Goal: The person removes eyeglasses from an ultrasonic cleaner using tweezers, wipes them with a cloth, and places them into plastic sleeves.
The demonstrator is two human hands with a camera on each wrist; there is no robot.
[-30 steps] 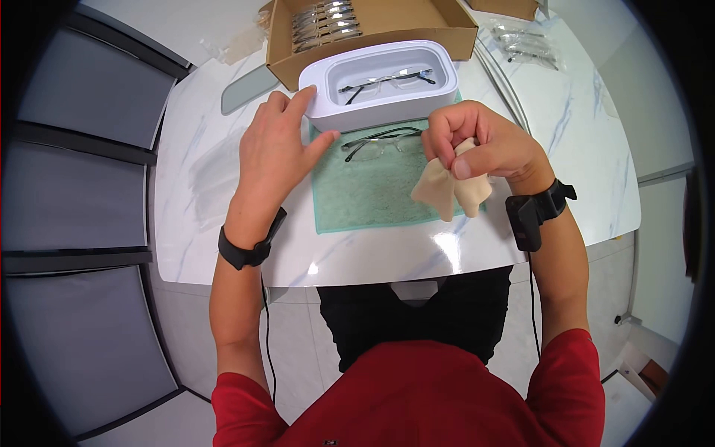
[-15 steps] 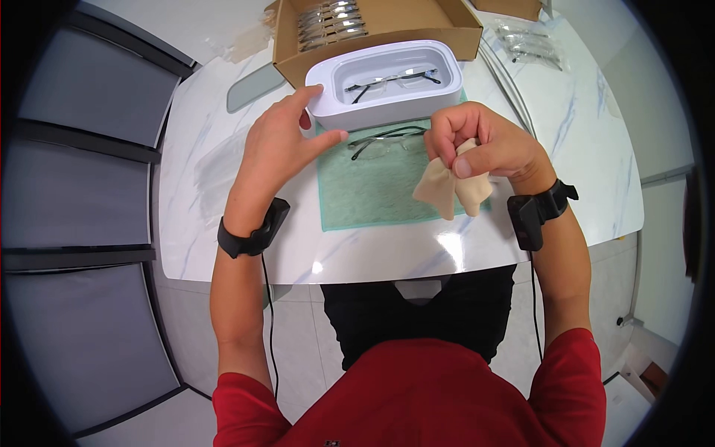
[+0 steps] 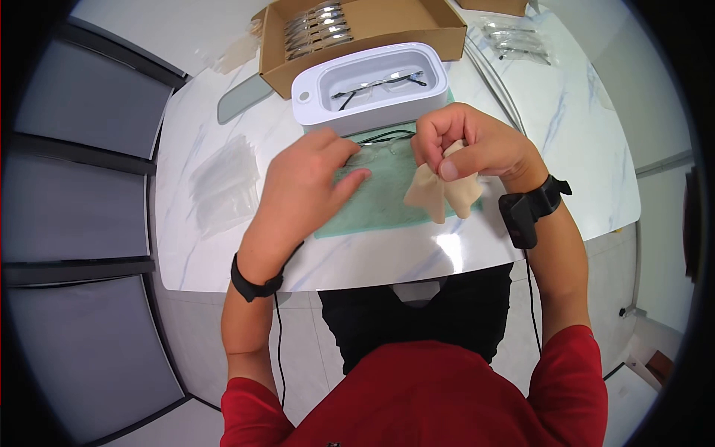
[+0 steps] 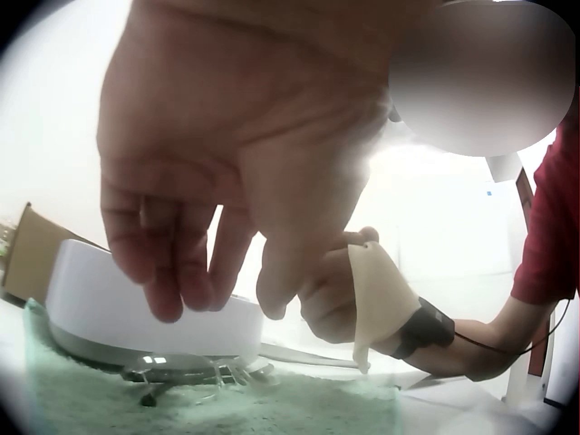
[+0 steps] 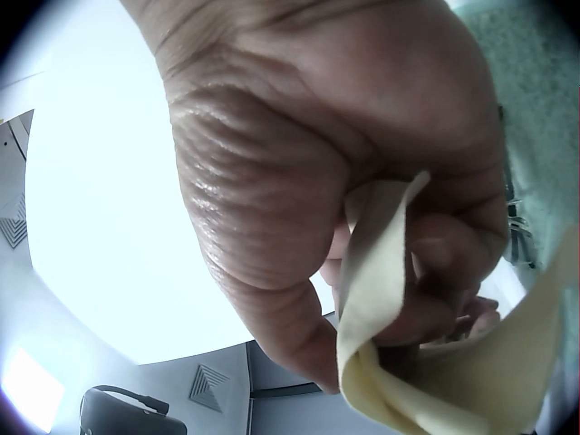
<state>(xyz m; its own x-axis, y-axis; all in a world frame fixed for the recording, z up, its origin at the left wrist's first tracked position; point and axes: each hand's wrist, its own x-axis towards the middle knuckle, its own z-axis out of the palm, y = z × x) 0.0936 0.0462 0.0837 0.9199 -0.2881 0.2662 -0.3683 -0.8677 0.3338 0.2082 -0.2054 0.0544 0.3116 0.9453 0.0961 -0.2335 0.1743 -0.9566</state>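
Observation:
My left hand [image 3: 309, 179] hangs over the left end of a pair of glasses [image 3: 387, 138] lying on a green towel [image 3: 372, 197]. In the left wrist view its fingers point down, loosely bent, above the glasses [image 4: 186, 367], with nothing between fingers and thumb. A beige cloth [image 3: 436, 194] is gripped in my right hand [image 3: 477, 145], its corners drooping below the curled fingers. Just behind the towel glasses stands a white oblong cleaner tub [image 3: 313, 112], and a second pair of glasses [image 3: 376, 86] sits inside it.
Behind the tub, an open cardboard box [image 3: 402, 41] holds a row of several glasses [image 3: 316, 30]. Clear plastic sleeves [image 3: 223, 182] lie on the left, bagged items [image 3: 518, 41] at the back right. A grey flat lid-like piece [image 3: 244, 98] rests left of the tub; a cable [image 3: 495, 86] runs behind.
My left hand has left the tub's left end and come toward me and right, over the glasses on the towel. My right hand keeps holding the cloth in about the same place.

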